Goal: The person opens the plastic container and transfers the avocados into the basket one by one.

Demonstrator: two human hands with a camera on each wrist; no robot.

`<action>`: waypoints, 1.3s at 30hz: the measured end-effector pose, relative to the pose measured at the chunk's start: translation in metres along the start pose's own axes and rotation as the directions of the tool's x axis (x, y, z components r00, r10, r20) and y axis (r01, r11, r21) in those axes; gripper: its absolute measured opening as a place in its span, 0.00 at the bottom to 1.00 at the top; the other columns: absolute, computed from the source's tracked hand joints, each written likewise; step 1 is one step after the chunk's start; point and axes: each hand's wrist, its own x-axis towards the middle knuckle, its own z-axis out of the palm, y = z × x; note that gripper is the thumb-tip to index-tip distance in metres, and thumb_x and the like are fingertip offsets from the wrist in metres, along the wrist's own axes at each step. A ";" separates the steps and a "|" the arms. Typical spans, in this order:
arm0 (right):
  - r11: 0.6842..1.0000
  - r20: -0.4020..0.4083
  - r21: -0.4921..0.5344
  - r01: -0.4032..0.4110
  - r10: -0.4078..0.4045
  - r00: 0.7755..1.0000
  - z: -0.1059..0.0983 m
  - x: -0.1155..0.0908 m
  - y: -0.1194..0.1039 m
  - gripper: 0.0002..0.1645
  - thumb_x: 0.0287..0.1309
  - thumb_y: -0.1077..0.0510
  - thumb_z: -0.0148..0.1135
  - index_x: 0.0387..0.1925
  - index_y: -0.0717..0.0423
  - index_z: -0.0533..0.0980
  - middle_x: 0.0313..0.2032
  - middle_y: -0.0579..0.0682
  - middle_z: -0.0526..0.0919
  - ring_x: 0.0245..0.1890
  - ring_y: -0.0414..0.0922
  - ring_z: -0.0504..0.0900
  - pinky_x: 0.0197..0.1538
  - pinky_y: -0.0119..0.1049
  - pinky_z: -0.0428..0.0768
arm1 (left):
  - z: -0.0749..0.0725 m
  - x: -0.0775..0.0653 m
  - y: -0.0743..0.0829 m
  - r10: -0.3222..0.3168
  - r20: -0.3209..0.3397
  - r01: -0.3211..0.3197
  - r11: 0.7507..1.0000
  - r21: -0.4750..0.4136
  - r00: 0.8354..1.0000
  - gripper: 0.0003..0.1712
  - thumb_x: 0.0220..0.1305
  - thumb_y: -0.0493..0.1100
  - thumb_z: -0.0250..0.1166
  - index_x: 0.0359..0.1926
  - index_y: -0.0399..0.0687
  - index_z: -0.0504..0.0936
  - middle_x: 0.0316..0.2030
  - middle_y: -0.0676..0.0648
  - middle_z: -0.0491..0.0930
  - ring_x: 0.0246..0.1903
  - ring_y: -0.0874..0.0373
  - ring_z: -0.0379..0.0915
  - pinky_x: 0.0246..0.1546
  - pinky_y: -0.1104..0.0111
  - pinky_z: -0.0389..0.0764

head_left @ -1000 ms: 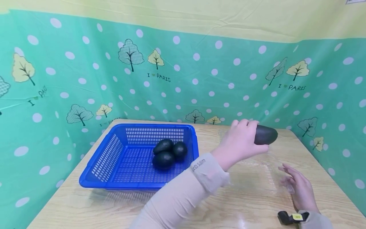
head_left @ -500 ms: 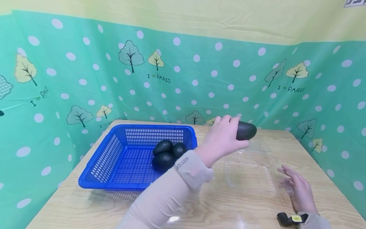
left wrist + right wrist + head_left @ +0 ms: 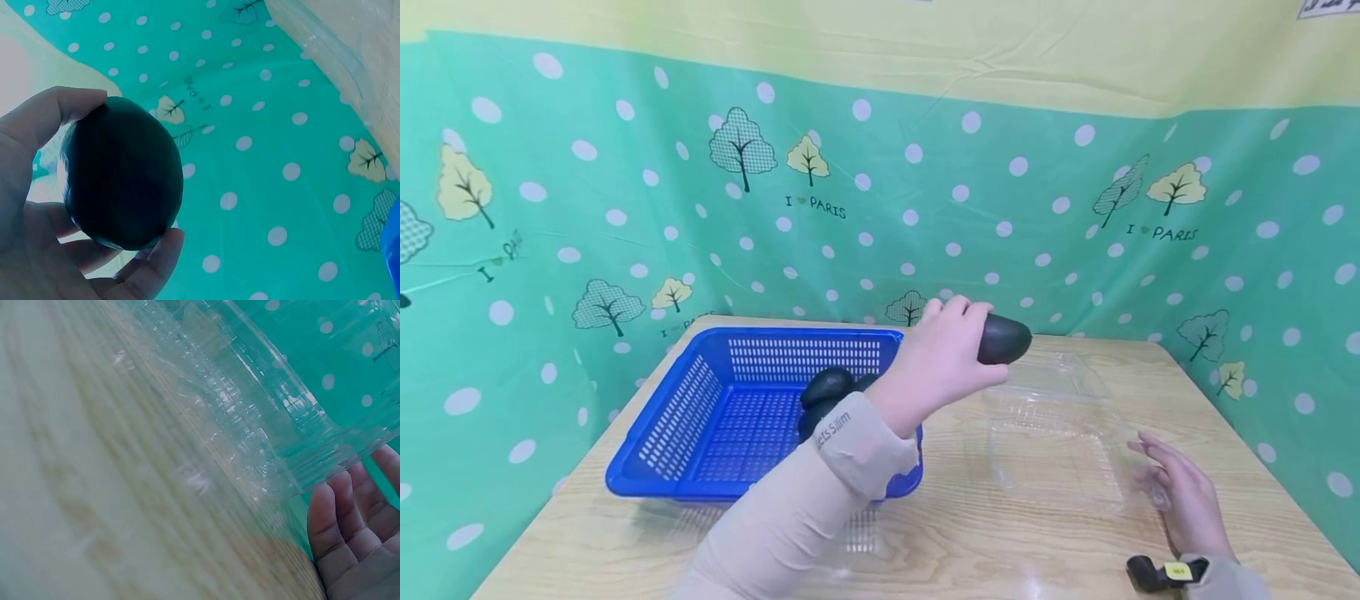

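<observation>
My left hand [image 3: 943,354] grips a dark avocado [image 3: 1004,338] above the table, between the blue basket and the clear container. In the left wrist view, the thumb lies at one end of the avocado [image 3: 125,175] and the fingers curl beneath it. Several dark avocados [image 3: 827,387] lie in the basket [image 3: 730,485], partly covered by my left forearm. A clear plastic container [image 3: 1060,492] stands on the right with its lid folded back. Beside its right edge, my right hand [image 3: 1187,500] has its fingertips touching the rim [image 3: 319,478]; its thumb is hidden in the right wrist view.
The pale wooden table [image 3: 970,550] carries the basket at left and the container at right. A green curtain [image 3: 865,250] with dots and trees encloses the back and sides. A black device [image 3: 1165,573] with a yellow label is strapped on my right wrist.
My left hand has moved left with the avocado, from over the clear container toward the blue basket. The right hand has stayed at the container's edge.
</observation>
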 end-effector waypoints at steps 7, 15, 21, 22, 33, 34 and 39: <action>1.000 0.025 -0.014 0.022 -0.021 0.999 0.000 -0.001 0.000 0.15 0.71 0.51 0.56 0.55 0.34 0.79 0.42 0.25 0.84 0.35 0.34 0.83 0.38 0.28 0.81 | -0.006 -0.004 -0.013 0.000 0.031 -0.001 1.000 0.029 1.000 0.36 0.53 0.61 0.68 0.62 0.55 0.74 0.52 0.51 0.75 0.44 0.55 0.66 0.32 0.66 0.75; 0.999 0.033 -0.039 0.025 -0.024 0.999 0.001 -0.001 -0.001 0.17 0.71 0.50 0.56 0.58 0.35 0.77 0.42 0.24 0.84 0.34 0.35 0.83 0.39 0.27 0.81 | -0.010 -0.007 -0.029 -0.017 0.084 0.011 0.997 0.072 0.996 0.38 0.53 0.60 0.68 0.65 0.56 0.73 0.52 0.53 0.77 0.45 0.55 0.68 0.36 0.63 0.75; 0.998 0.022 -0.055 0.030 -0.029 0.999 0.001 -0.001 0.000 0.17 0.71 0.50 0.55 0.58 0.36 0.77 0.42 0.23 0.84 0.34 0.35 0.83 0.39 0.26 0.80 | -0.009 -0.010 -0.042 -0.036 0.101 0.027 0.995 0.091 0.994 0.39 0.52 0.60 0.68 0.64 0.55 0.73 0.54 0.51 0.76 0.47 0.52 0.69 0.40 0.58 0.76; 0.998 0.021 -0.059 0.033 -0.032 0.999 0.001 -0.001 0.000 0.17 0.71 0.50 0.55 0.59 0.36 0.77 0.42 0.24 0.84 0.34 0.35 0.83 0.39 0.26 0.80 | -0.009 -0.010 -0.045 -0.038 0.104 0.028 0.995 0.093 0.994 0.38 0.52 0.60 0.68 0.64 0.54 0.74 0.54 0.51 0.76 0.47 0.52 0.68 0.41 0.58 0.76; 0.995 0.016 -0.098 0.024 -0.022 1.000 0.000 -0.001 0.000 0.19 0.71 0.49 0.54 0.61 0.37 0.76 0.42 0.22 0.83 0.34 0.34 0.83 0.39 0.26 0.80 | -0.005 -0.015 -0.072 -0.025 0.113 0.007 0.988 0.155 0.993 0.36 0.50 0.58 0.71 0.60 0.53 0.76 0.51 0.49 0.78 0.45 0.51 0.69 0.36 0.60 0.77; 0.995 0.013 -0.097 0.023 -0.022 1.000 0.000 -0.001 0.000 0.19 0.71 0.49 0.54 0.61 0.37 0.76 0.42 0.22 0.83 0.34 0.34 0.83 0.39 0.26 0.80 | -0.004 -0.015 -0.075 -0.026 0.118 0.007 0.987 0.163 0.993 0.36 0.50 0.58 0.72 0.60 0.52 0.76 0.52 0.49 0.78 0.45 0.51 0.69 0.36 0.59 0.77; 0.995 0.011 -0.094 0.026 -0.025 1.000 0.000 -0.002 0.001 0.18 0.71 0.50 0.55 0.60 0.38 0.77 0.43 0.22 0.82 0.34 0.33 0.82 0.38 0.26 0.80 | -0.002 -0.019 -0.084 -0.026 0.158 -0.001 0.986 0.168 0.987 0.36 0.49 0.56 0.74 0.59 0.50 0.76 0.51 0.48 0.78 0.46 0.50 0.69 0.39 0.58 0.79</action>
